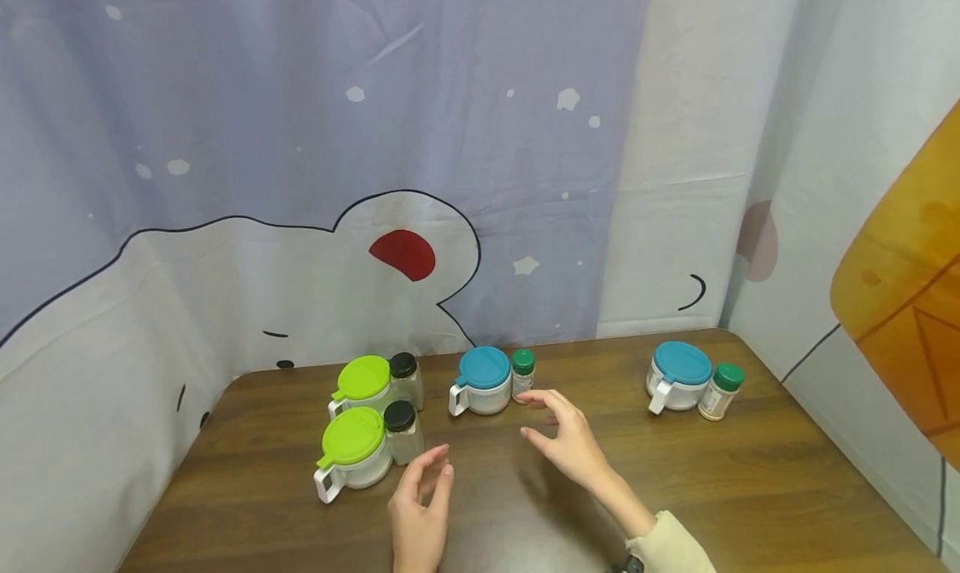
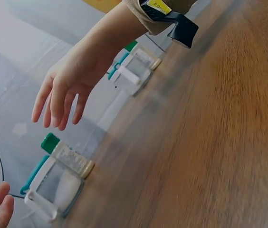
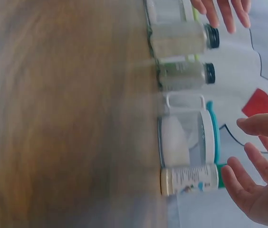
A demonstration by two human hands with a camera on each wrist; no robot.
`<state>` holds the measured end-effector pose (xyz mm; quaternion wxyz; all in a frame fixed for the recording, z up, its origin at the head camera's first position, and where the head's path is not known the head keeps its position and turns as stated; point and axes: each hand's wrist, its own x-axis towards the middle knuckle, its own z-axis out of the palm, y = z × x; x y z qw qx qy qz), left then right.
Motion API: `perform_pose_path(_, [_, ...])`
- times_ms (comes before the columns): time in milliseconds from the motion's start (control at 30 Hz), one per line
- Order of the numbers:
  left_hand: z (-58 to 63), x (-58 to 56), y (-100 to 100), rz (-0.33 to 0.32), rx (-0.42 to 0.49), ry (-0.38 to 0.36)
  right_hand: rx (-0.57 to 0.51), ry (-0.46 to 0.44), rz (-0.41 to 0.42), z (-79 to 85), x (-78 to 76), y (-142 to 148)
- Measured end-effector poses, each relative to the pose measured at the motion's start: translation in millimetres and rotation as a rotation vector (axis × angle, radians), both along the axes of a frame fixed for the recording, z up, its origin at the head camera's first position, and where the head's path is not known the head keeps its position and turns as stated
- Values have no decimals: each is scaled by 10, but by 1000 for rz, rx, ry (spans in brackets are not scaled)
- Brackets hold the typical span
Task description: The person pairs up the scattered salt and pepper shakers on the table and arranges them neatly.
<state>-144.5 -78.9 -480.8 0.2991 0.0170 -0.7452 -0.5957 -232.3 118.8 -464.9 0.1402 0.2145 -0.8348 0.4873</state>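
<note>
My right hand [image 1: 572, 450] hovers above the table, fingers relaxed and apart, holding nothing. Closest to it stand a blue-lidded seasoning jar [image 1: 483, 381] with a white handle and a small green-capped spice bottle [image 1: 522, 376]. In the right wrist view, white contents show inside that clear jar [image 3: 177, 140], with the labelled bottle [image 3: 191, 179] beside it. My left hand [image 1: 422, 506] hangs loosely curled and holds nothing, just right of a black-capped shaker [image 1: 403, 433] and a jar with a lime-green lid [image 1: 354, 438]. In the left wrist view the right hand [image 2: 72, 85] is over the green-capped bottle.
Behind the nearer pair stand another lime-lidded jar [image 1: 364, 380] and another black-capped shaker [image 1: 406, 381]. Toward the table's right end are a second blue-lidded jar [image 1: 681, 365] and green-capped bottle [image 1: 722, 391]. A printed curtain [image 1: 525, 181] hangs along the back of the wooden table [image 1: 495, 506].
</note>
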Motion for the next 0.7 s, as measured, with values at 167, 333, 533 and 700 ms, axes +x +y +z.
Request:
perform_pose_path(167, [5,-16,87,-37,5,-1,-9,-3,-37,29,-4,166])
perform_pose_path(333, [14,-45,147,-66,7,-33,3,49,-40,58,13,296])
perform_pose_path(533, [49,-95,221,-100,-8,-18,42,99,-63,85,-8,420])
perform_pose_path(700, [88,-127,271,-123,-9,-8,61,124,-76,94,-25,509])
